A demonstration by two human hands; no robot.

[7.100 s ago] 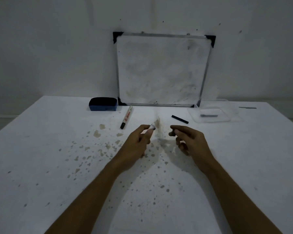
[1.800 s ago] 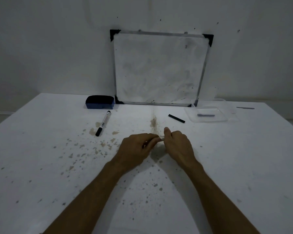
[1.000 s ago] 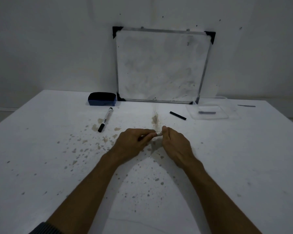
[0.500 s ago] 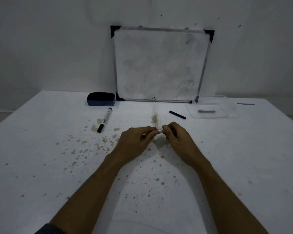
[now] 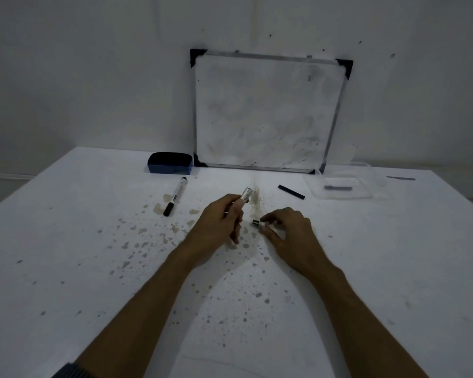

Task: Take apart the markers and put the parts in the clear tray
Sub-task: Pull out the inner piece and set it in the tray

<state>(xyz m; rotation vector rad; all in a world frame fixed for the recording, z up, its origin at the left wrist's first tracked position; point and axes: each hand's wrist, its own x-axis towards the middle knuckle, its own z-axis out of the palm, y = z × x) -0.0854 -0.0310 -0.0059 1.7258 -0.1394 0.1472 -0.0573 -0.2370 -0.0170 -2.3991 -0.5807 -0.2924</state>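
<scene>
My left hand (image 5: 221,224) grips a white marker barrel (image 5: 245,197), whose open end points up and away from me. My right hand (image 5: 287,230) pinches a small dark end piece (image 5: 257,222) just right of the barrel, apart from it. A whole marker (image 5: 175,196) with a black cap lies on the table to the left. A black cap (image 5: 291,191) lies loose to the right of the barrel. The clear tray (image 5: 366,196) stands at the back right with a dark marker part (image 5: 338,187) in it.
A whiteboard (image 5: 268,113) leans on the wall at the back. A blue eraser (image 5: 170,162) sits to its left. A thin dark strip (image 5: 400,178) lies beyond the tray. The white table (image 5: 66,268) is flecked with brownish stains.
My hands were together on the barrel. Now they are apart: the small end piece has come off in my right hand and the barrel has tilted upward in my left.
</scene>
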